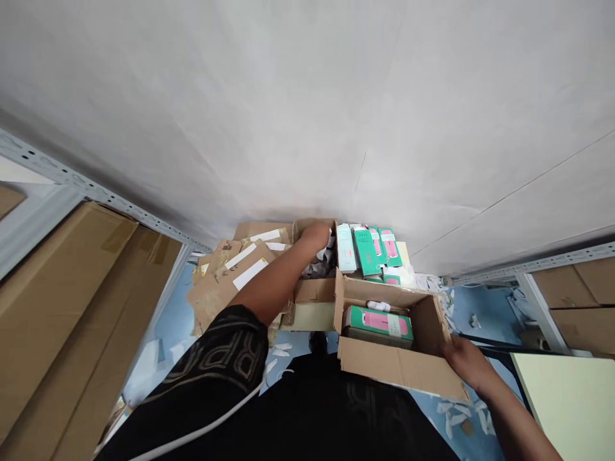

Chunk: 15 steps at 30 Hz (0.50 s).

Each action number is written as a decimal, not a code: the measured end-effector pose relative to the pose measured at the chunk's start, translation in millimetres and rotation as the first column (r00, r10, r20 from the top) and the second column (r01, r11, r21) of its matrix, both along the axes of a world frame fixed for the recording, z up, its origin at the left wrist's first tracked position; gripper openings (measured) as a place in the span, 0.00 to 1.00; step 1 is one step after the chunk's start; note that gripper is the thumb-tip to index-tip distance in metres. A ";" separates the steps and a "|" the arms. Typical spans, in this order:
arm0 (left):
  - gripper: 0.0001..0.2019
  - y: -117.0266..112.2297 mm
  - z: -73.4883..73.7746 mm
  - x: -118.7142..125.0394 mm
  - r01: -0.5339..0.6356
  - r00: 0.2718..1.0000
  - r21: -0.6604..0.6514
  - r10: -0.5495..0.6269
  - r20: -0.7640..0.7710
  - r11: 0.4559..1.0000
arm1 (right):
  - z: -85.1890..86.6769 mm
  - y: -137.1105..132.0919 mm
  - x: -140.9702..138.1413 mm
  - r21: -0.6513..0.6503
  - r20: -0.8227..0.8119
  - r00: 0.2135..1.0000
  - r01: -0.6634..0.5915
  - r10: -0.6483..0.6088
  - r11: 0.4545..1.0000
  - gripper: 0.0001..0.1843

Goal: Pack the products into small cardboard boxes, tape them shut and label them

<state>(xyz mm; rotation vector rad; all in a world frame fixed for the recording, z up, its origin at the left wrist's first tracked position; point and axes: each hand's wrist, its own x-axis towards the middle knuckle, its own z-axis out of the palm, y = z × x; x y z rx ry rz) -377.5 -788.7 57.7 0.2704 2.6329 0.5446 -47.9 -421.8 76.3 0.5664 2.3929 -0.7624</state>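
Observation:
My left hand [314, 235] reaches forward into an open cardboard box [307, 291] by the wall, its fingers curled down among white and grey items; what they hold is hidden. My right hand [464, 362] grips the right corner of a smaller open cardboard box [384, 365] held near my body. Inside this box lie a green and pink product box [379, 322] and a small white item [378, 306]. Several more green and pink product boxes [372, 251] stand upright against the wall beyond it.
Flattened cardboard pieces [230, 269] with white labels are piled at the left. Large cartons [62, 307] fill a metal rack on the left, more cartons [571, 301] sit on the right rack. A pale green panel [567, 397] lies at right. Paper scraps litter the blue floor [485, 307].

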 end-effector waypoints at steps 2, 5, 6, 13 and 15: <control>0.11 -16.6 29.4 12.2 0.007 0.994 0.005 -0.007 -0.109 1.000 | -2.4 -1.0 -2.9 -0.003 -0.007 1.000 0.000 -0.001 1.000 0.16; 0.12 -45.3 71.8 42.0 0.020 0.945 0.082 0.008 -0.328 0.996 | -3.5 -2.9 -7.0 -0.004 -0.010 1.000 -0.008 0.008 1.000 0.16; 0.12 -53.3 84.4 54.5 -0.007 0.932 0.092 0.039 -0.360 0.996 | -3.2 -3.8 -8.3 0.003 -0.009 1.000 -0.014 0.014 1.000 0.15; 0.15 -36.6 124.7 155.2 0.202 0.912 0.320 -0.058 -0.407 0.926 | 1.5 -12.5 -12.3 0.097 0.017 1.000 -0.001 -0.001 0.995 0.14; 0.14 -15.3 116.4 175.7 0.433 0.877 0.315 -0.313 -0.365 0.844 | 3.0 -15.0 -11.7 0.113 0.027 1.000 -0.007 0.004 0.994 0.14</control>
